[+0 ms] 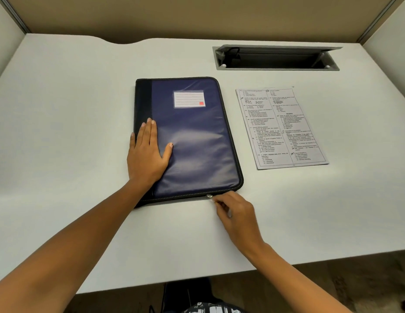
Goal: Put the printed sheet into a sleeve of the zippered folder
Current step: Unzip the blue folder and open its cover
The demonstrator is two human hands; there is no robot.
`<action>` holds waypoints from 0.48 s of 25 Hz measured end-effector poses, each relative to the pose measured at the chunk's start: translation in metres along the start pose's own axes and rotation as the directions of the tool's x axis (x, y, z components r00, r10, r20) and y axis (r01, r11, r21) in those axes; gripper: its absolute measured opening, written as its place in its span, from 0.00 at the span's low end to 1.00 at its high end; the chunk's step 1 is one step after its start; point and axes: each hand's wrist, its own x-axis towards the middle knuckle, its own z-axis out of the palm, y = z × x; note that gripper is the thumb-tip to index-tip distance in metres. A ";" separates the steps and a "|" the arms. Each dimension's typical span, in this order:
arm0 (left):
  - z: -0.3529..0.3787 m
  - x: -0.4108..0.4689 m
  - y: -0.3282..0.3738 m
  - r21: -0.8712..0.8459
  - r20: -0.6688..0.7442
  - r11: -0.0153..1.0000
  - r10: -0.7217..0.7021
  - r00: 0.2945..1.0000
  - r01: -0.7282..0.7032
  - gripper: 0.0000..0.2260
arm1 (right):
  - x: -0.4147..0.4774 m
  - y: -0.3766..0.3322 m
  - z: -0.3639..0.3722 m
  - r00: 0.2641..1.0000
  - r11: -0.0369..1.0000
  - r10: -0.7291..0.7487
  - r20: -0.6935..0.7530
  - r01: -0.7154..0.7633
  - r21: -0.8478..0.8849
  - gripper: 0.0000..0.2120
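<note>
A dark blue zippered folder (192, 141) with a black spine and a white label pocket lies closed on the white desk (61, 132). My left hand (147, 154) rests flat, fingers spread, on the folder's left side near the spine. At the folder's near edge, my right hand (235, 213) pinches the metal zipper pull (210, 196) between thumb and fingers. The printed sheet (280, 127), covered in two columns of text, lies flat on the desk to the right of the folder, apart from it.
A grey cable hatch (276, 57) with its lid tilted up is set into the desk at the back right. Beige partition walls enclose the desk at the back and sides. The desk's front edge runs just below my forearms.
</note>
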 end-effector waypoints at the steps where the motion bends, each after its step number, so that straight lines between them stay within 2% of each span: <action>1: 0.000 0.000 0.000 -0.004 0.002 1.000 -0.002 1.000 0.002 0.32 | 0.001 -0.005 0.006 1.000 1.000 -0.006 0.001 0.006 -0.001 0.06; 5: 0.001 0.001 0.000 -0.008 -0.004 1.000 -0.003 1.000 0.003 0.32 | 0.004 -0.010 0.011 1.000 1.000 0.007 -0.009 -0.007 0.001 0.08; 12: -0.006 0.001 0.003 -0.020 0.028 1.000 0.001 1.000 0.000 0.32 | 0.008 -0.003 0.002 0.994 0.989 -0.101 0.035 0.104 -0.106 0.09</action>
